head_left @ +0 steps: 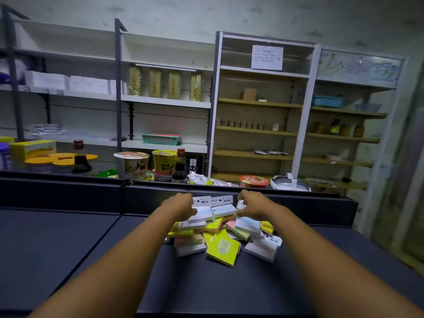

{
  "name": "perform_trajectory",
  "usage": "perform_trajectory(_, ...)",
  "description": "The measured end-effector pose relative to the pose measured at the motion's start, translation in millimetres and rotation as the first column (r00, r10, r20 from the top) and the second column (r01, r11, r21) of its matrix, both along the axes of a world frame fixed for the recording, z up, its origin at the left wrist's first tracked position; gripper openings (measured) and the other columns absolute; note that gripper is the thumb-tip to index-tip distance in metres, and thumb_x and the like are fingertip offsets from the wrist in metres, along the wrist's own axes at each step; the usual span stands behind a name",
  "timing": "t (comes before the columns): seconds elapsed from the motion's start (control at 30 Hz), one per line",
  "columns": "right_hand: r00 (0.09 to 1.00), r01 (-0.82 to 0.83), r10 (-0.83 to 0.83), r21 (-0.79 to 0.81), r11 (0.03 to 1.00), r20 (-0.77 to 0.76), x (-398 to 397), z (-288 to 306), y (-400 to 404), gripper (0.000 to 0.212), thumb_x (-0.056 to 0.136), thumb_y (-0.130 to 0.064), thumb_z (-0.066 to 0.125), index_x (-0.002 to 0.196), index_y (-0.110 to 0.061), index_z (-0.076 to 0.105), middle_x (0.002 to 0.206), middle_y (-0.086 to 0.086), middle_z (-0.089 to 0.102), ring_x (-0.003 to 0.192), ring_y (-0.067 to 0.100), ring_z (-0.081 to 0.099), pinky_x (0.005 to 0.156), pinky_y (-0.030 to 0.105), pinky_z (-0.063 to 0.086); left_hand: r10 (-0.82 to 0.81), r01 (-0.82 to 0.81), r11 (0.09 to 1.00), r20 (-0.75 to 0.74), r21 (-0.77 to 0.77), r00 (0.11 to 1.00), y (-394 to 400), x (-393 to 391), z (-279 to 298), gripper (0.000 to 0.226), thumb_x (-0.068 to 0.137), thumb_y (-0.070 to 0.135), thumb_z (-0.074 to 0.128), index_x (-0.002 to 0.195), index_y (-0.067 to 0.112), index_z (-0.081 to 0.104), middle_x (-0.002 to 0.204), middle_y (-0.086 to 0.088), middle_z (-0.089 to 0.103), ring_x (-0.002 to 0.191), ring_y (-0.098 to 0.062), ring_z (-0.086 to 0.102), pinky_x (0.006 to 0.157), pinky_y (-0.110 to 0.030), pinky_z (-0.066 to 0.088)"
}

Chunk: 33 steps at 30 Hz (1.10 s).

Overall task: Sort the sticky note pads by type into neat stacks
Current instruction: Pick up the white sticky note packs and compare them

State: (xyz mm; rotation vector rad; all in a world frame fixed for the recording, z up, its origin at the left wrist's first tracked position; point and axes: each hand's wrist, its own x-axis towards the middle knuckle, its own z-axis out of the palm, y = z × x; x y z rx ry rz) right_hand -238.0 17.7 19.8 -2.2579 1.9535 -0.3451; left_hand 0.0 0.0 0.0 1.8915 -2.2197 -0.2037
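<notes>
A loose heap of sticky note pads lies on the dark shelf top against its back rail. The pads are white, yellow, pink and green; a yellow pad sits tilted at the front, and a white pad lies at the right. Several white pads stand along the rail. My left hand grips a pale blue-white pad on top of the heap. My right hand pinches the edge of another white pad beside it.
Behind the rail stand instant noodle cups, two soy sauce bottles, jars with yellow lids and snack packs. Wall shelves with boxes and baskets fill the background. The dark shelf top extends left and toward me.
</notes>
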Motion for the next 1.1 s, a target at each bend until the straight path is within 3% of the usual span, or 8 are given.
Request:
perform_trajectory(0.13,0.998,0.038,-0.038,-0.01,0.999,0.059,-0.8,-1.0,-18.7,0.054,0.086,-0.032,0.073,0.132,-0.015,0.051,0.13,0.008,0.057,0.112,0.023,0.057,0.096,0.039,0.05,0.069,-0.069,0.997,-0.044,0.019,0.997,-22.6,-3.7,-17.9,0.048,0.095,0.045,0.055,0.132,0.015,0.05,0.134,-0.01,0.055,0.115,-0.03,0.058,0.091,-0.038,0.048)
perform_trajectory(0.3,0.996,0.038,-0.034,-0.042,0.998,0.086,-1.2,-4.2,-34.6,0.05,0.088,-0.03,0.07,0.131,-0.014,0.052,0.124,0.007,0.059,0.108,0.022,0.058,0.095,0.039,0.051,0.159,-0.153,0.987,-0.164,0.046,0.974,-37.2,-8.5,-33.2,0.058,0.085,0.055,0.066,0.125,0.015,0.053,0.128,-0.008,0.058,0.112,-0.029,0.058,0.084,-0.036,0.049)
perform_trajectory(0.67,0.996,0.008,-0.003,-0.058,0.998,0.088,0.8,2.5,-34.1,0.046,0.089,-0.027,0.067,0.131,-0.014,0.052,0.129,0.008,0.058,0.11,0.022,0.058,0.096,0.038,0.051,0.19,-0.197,0.979,-0.565,0.049,0.803,-32.8,-16.1,-42.1,0.07,0.07,0.024,0.087,0.123,0.009,0.045,0.128,-0.012,0.059,0.112,-0.031,0.06,0.09,-0.041,0.053)
perform_trajectory(0.87,0.996,0.01,-0.007,-0.039,0.999,0.087,3.1,3.5,-30.7,0.041,0.089,-0.026,0.066,0.126,-0.015,0.054,0.126,0.007,0.059,0.108,0.022,0.059,0.094,0.037,0.051,0.119,-0.139,0.989,-0.825,0.05,0.552,-26.8,-9.5,-50.2,0.033,0.072,0.007,0.084,0.099,0.011,0.064,0.106,-0.01,0.071,0.088,-0.024,0.07,0.077,-0.043,0.061)
perform_trajectory(1.03,0.997,0.037,-0.034,-0.035,0.999,0.064,6.1,-8.7,-32.0,0.025,0.088,-0.023,0.065,0.111,-0.017,0.058,0.108,0.004,0.064,0.094,0.021,0.061,0.081,0.036,0.051,-0.006,-0.082,0.996,-0.958,-0.03,0.287,-4.2,7.9,-55.2,0.021,0.083,0.002,0.073,0.102,0.008,0.066,0.102,-0.016,0.071,0.083,-0.024,0.071,0.062,-0.031,0.06)
perform_trajectory(1.1,0.997,0.054,-0.053,-0.026,0.998,0.059,8.1,-14.1,-32.7,0.025,0.089,-0.023,0.064,0.111,-0.015,0.058,0.109,0.006,0.064,0.095,0.022,0.063,0.084,0.039,0.053,-0.041,-0.084,0.995,-0.981,-0.058,0.188,8.1,16.2,-52.2,0.024,0.083,0.0,0.072,0.106,0.005,0.066,0.101,-0.016,0.072,0.084,-0.025,0.072,0.063,-0.027,0.059)
